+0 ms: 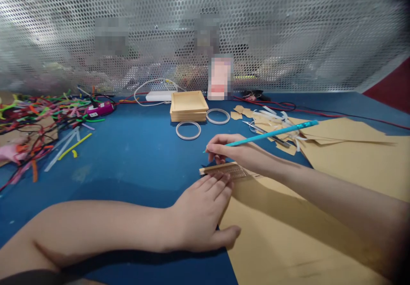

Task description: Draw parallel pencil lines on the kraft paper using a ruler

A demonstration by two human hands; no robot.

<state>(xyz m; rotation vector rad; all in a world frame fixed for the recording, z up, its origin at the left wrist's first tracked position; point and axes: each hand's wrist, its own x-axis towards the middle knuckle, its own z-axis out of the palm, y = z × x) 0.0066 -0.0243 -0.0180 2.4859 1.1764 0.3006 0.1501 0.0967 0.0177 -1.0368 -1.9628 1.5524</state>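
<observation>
— Ruler [224, 171], wooden, lay flat across the top edge of a tan paper sheet [288, 242] on the blue table [134, 157], didn't it?

— Yes. The left hand [201, 214] rested palm down, its fingers [218, 181] held close together and pressing on the ruler's near edge, thumb out on the sheet.

— And the right hand [237, 152]?

— It pinched a teal pencil [272, 134], the tip down at the ruler's far edge.

— What lay around them?

— Just beyond, two clear rings [188, 130] beside a shallow wooden box [188, 105]. Paper scraps and white strips [272, 122] sat to the right with more tan sheets [352, 148]. A tangle of colourful pipe cleaners [38, 118] was well apart on the left, before a perforated metal screen [288, 28].
</observation>
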